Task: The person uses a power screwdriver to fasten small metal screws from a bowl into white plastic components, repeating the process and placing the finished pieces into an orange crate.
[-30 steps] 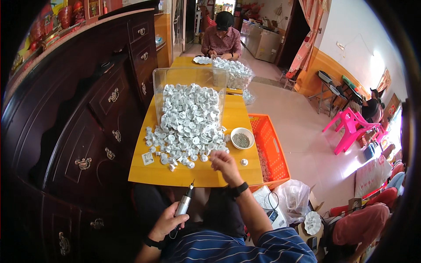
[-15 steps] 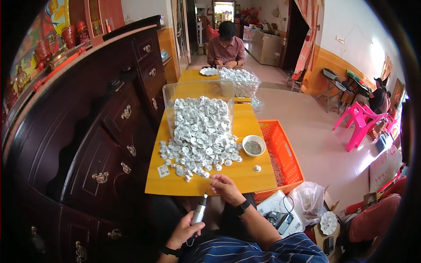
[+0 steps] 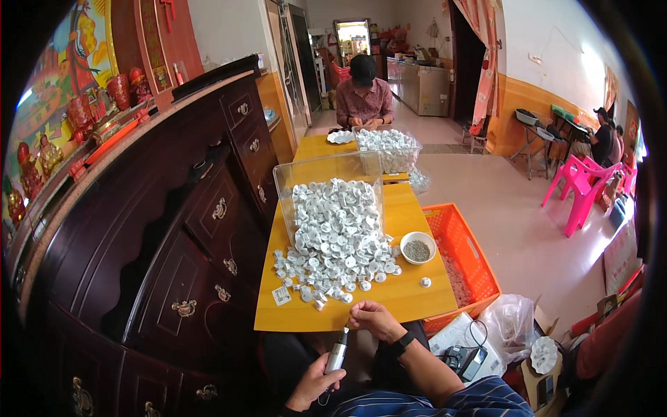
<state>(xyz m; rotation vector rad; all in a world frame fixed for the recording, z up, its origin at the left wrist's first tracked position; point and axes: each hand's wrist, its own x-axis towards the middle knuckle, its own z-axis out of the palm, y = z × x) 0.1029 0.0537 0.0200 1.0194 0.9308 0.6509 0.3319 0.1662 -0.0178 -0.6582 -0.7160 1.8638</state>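
In my left hand [image 3: 316, 382], fingers wrapped round it, is a slim silver-and-black electric screwdriver [image 3: 336, 356], its tip pointing up toward the table edge. My right hand [image 3: 377, 321] pinches at that tip, just over the near edge of the yellow table [image 3: 299, 317]; whatever sits between those fingers is too small to make out. Beyond them, white round plastic pieces [image 3: 340, 243] spill in a heap from a tipped clear bin [image 3: 283, 182]. A white bowl [image 3: 418, 262] of small metal parts stands to the right, near a single white piece [image 3: 425, 282].
An orange crate [image 3: 479, 267] stands against the table's right side. Dark drawers [image 3: 160, 257] line the left. Across the table a person [image 3: 365, 97] works behind another full clear bin [image 3: 389, 161]. Pink chairs [image 3: 580, 184] and a plastic bag [image 3: 511, 323] are at right.
The whole view has shifted, so the table and hands appear lower and farther right. My right fingers and the screwdriver tip have come closer together.
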